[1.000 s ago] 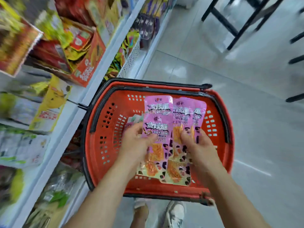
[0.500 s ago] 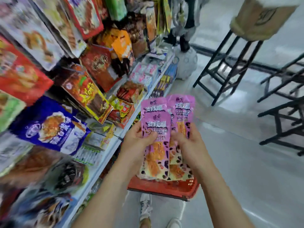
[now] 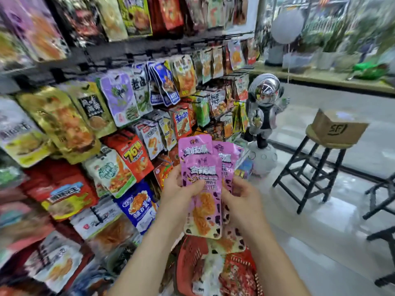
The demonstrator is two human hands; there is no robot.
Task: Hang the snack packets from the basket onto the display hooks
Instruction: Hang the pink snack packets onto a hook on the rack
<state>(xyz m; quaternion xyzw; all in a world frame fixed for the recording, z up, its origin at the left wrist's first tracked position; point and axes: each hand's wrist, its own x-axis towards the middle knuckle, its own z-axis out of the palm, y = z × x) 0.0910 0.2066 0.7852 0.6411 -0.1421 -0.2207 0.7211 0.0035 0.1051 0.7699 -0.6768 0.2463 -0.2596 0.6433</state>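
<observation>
Shop aisle, head view: a wall of hanging snacks [image 3: 119, 103] fills the left and far side, with pale floor to the right, where an astronaut figure [image 3: 265, 103] and a black stool [image 3: 314, 167] carrying a cardboard box [image 3: 339, 127] stand.

A second ago the view looked down into the red basket [image 3: 187, 261], with both hands gathering pink packets inside it. Now the head has come up and the pink snack packets [image 3: 201, 180] are lifted clear, held upright and fanned in front of the display, near its lower right end. The basket lies low at the near edge, below the wrists. The left hand [image 3: 179, 189] grips the front packet, thumb across its face and fingers behind. The right hand [image 3: 243, 201] is curled round the right edge of the rear packets. I judge the pickup done and the hanging step about to start, none of these packets being on a hook yet.

At least three packets show; the fan may hide more. Their hanging holes are too blurred to find. The display hooks [image 3: 235, 74] are mostly buried under stock, so a free one cannot be picked out. Motion blur smears the near left, and the arms and frame edge cut off much of the basket, where other packets [image 3: 213, 272] remain.
</observation>
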